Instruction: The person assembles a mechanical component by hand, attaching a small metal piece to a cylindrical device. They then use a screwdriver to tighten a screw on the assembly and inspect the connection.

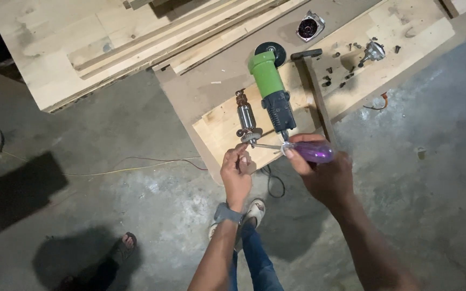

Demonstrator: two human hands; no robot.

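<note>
In the head view, the right hand [327,175] is gripping a screwdriver with a translucent purple handle [314,152], fingers clenched around the handle, and its thin metal shaft is pointing left toward the lower end of a motor armature with copper windings and a small gear [245,118]. The left hand [237,172] is reaching up to that same lower end, its fingertips [242,146] pinching at the armature's gear end where the screwdriver tip is meeting it; whether they are actually gripping it cannot be told. The armature is lying on a pale wooden board [219,126] near the worktop's near edge, just beside a green and dark blue angle grinder body [272,89], which is lying lengthwise with its black round disc end [271,51] pointing toward the far edge. A hammer with a wooden handle [316,91] is lying to the right of the grinder, its handle running toward the near edge. Small dark screws [333,73] are lying scattered on the board near the far right corner, beside a small metal gear-housing part [374,52]. A round motor casing part [309,27] is sitting near the far edge. Long pale planks [109,43] are lying stacked at the far left. Below, the concrete floor [136,215] is showing thin wires [109,170], the person's sandalled foot [254,210] and another person's foot [126,242] at the lower left.
</note>
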